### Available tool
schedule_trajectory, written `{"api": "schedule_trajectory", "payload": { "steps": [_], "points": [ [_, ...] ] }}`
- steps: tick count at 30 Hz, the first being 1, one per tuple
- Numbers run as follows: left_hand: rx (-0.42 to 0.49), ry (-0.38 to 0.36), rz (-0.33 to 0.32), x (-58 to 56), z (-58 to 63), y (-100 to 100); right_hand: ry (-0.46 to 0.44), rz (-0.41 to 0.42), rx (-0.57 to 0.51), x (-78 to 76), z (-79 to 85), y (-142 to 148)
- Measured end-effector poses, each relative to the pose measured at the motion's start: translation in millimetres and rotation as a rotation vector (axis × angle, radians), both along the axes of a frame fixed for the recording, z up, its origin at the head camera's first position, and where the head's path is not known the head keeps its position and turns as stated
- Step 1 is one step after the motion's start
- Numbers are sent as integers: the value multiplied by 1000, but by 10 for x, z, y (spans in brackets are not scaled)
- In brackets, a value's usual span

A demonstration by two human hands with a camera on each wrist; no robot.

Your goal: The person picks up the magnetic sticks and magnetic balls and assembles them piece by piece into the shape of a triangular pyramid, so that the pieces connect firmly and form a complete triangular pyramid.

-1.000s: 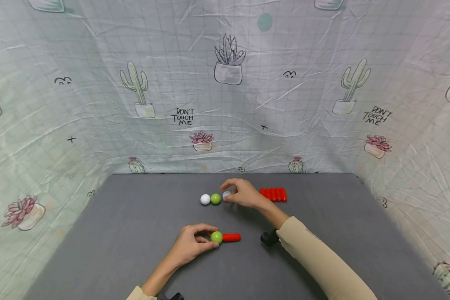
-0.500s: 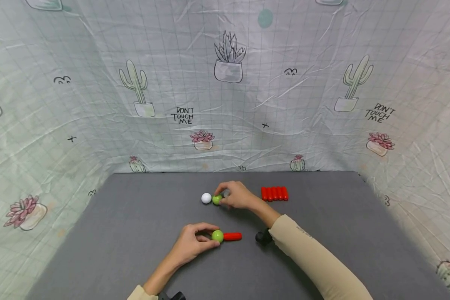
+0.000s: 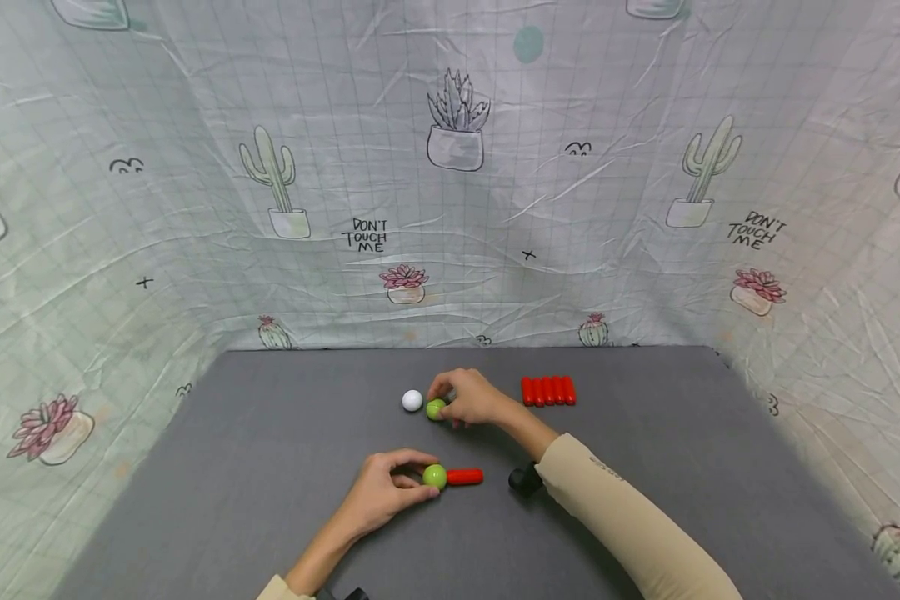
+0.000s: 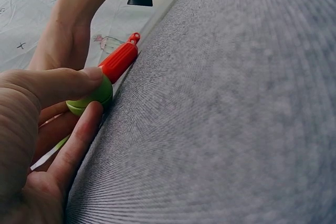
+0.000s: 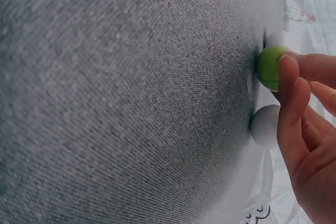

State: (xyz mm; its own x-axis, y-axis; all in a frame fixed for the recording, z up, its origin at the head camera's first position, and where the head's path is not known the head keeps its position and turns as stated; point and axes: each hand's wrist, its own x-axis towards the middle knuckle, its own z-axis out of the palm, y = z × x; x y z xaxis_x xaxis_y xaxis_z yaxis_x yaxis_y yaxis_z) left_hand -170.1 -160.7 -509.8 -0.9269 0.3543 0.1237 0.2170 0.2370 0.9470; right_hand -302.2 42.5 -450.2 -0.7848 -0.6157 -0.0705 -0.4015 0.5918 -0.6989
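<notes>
While the left hand (image 3: pixel 378 487) pinches a green ball (image 3: pixel 435 477) touching a red stick (image 3: pixel 465 477), the right hand (image 3: pixel 471 397), farther away, pinches another green ball (image 3: pixel 435 409) near two white balls (image 5: pixel 264 127); five red sticks (image 3: pixel 548 391) lie to its right.

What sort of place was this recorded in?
Probably a makeshift recording booth: wrinkled, cactus-printed cloth hangs behind and on both sides of a flat gray surface, where a neat row of red pieces lies.
</notes>
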Motion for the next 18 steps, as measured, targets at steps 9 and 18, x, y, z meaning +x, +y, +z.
{"api": "schedule_trajectory", "payload": {
  "steps": [9, 18],
  "points": [
    [-10, 58, -11, -16, 5, 18, 38, -10, -26, 87, 65, 80],
    [-25, 63, -9, -1, 7, 15, 104, 12, -65, 188, 51, 206]
  ]
}}
